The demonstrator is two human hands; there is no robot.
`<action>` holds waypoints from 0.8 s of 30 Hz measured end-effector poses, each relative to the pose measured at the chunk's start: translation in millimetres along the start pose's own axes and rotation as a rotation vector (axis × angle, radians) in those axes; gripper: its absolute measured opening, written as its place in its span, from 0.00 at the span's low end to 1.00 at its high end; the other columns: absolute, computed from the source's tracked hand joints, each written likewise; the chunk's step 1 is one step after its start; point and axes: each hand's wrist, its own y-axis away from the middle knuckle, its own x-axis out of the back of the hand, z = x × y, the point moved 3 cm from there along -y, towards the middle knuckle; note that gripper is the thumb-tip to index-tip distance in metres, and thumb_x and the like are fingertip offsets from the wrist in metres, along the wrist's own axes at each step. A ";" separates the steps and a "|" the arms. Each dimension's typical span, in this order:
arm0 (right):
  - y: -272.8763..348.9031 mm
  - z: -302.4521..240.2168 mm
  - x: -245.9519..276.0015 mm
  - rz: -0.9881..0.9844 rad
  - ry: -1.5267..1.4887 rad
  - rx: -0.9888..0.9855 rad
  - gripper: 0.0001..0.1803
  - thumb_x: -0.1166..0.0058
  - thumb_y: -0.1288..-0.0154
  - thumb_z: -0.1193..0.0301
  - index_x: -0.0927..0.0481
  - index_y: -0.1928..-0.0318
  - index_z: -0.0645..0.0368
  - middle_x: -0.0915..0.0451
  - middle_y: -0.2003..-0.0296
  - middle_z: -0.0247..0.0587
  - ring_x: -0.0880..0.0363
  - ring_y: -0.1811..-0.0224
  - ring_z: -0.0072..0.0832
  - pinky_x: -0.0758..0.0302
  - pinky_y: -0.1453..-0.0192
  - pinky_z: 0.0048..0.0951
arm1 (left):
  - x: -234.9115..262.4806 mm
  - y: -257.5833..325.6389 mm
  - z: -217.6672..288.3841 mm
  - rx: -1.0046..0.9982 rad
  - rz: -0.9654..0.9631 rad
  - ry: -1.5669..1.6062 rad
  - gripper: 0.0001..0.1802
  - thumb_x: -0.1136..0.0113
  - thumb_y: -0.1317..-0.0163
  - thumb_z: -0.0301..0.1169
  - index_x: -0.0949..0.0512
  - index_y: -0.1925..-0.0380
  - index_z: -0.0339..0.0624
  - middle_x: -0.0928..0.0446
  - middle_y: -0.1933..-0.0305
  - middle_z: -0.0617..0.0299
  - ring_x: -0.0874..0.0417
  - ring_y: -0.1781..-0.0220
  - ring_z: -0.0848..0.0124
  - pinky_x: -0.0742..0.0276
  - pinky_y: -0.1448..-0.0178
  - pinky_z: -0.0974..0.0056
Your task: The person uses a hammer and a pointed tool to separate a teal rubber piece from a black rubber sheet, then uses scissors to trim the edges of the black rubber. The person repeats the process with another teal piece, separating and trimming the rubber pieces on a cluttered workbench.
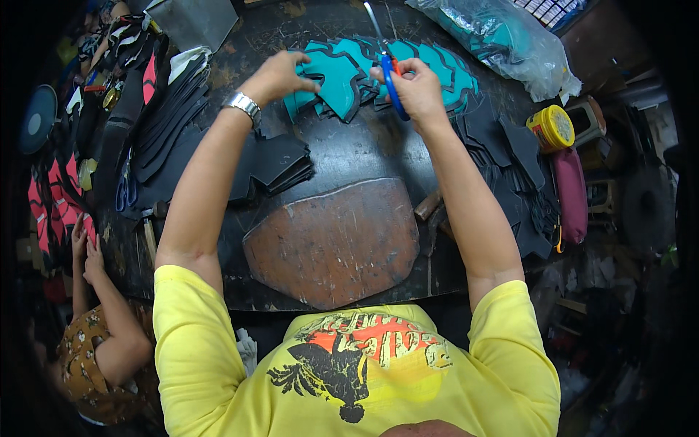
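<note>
At the far side of the table, several teal cut pieces with black edges [338, 86] lie overlapping in a row. My left hand [282, 76], with a metal watch on its wrist, is at the left end of the row. Its thumb and fingers are apart, over the edge of a teal piece. In my right hand [421, 95] is a pair of scissors [392, 87] with blue and orange handles, its blades pointing away from me. That hand is above the middle of the teal row.
Nearest me lies a worn brown board [335, 244]. Stacks of black cut pieces [273, 164] flank it. A yellow tub [551, 129] and maroon pouch [570, 193] are at right, a clear plastic bag [502, 44] at far right. Another person's hands [91, 255] touch pink-and-black pieces at left.
</note>
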 end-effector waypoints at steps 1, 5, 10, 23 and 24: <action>-5.7 5.4 -5.6 0.005 0.076 -0.032 0.26 0.20 0.49 0.55 0.20 0.64 0.62 0.19 0.72 0.36 0.23 0.72 0.21 0.25 0.67 0.26 | -10.1 1.5 -4.0 -0.015 -0.013 -0.046 0.43 0.18 0.52 0.42 0.24 0.35 0.40 0.22 0.36 0.40 0.18 0.37 0.49 0.21 0.35 0.53; -22.0 5.2 -29.1 0.025 0.235 0.079 0.25 0.24 0.47 0.57 0.20 0.61 0.64 0.16 0.68 0.45 0.17 0.67 0.33 0.21 0.60 0.34 | -27.5 8.4 -4.2 0.030 0.040 -0.072 0.44 0.17 0.53 0.37 0.25 0.35 0.40 0.24 0.35 0.44 0.23 0.33 0.49 0.26 0.30 0.52; -25.5 -1.2 -54.3 0.025 0.462 0.019 0.23 0.31 0.44 0.61 0.21 0.53 0.63 0.14 0.60 0.55 0.14 0.54 0.50 0.20 0.49 0.44 | -29.4 14.9 5.0 0.042 0.067 -0.084 0.42 0.18 0.52 0.35 0.26 0.35 0.44 0.25 0.34 0.47 0.25 0.31 0.47 0.26 0.30 0.49; -16.5 -5.0 -53.5 0.203 0.563 0.039 0.23 0.31 0.46 0.69 0.25 0.51 0.60 0.15 0.60 0.56 0.14 0.56 0.52 0.21 0.52 0.46 | -32.2 31.8 14.2 -0.005 0.150 -0.015 0.33 0.22 0.47 0.29 0.23 0.40 0.45 0.23 0.36 0.48 0.24 0.34 0.47 0.27 0.30 0.50; -18.3 -3.8 -51.7 0.184 0.548 0.030 0.24 0.31 0.45 0.69 0.26 0.50 0.60 0.15 0.57 0.56 0.15 0.54 0.53 0.22 0.50 0.48 | -32.5 30.5 14.5 -0.002 0.135 -0.027 0.31 0.23 0.47 0.29 0.22 0.41 0.46 0.23 0.36 0.49 0.24 0.34 0.47 0.27 0.31 0.49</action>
